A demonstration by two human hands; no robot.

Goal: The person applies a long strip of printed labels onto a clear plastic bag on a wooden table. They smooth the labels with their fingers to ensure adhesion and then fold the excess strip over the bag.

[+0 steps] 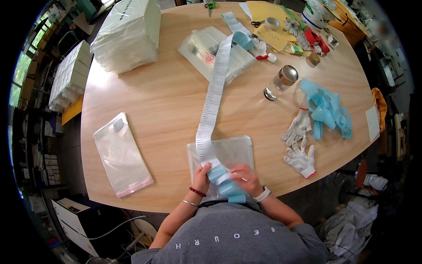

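Observation:
A long strip of white printed labels on light blue backing runs from the far middle of the table to me. My left hand pinches this strip near its close end, where bare blue backing hangs toward my lap. Just right of it, my right hand has its fingers closed on a small white label, which stands over the blue backing. Beneath both hands lies a clear plastic bag stack at the table's near edge. Whether the label is fully off the backing, I cannot tell.
Flat clear bags lie at left; a tall wrapped stack stands behind. More bags sit at the far middle. Toward the right are a glass bottle, crumpled blue backing and white gloves.

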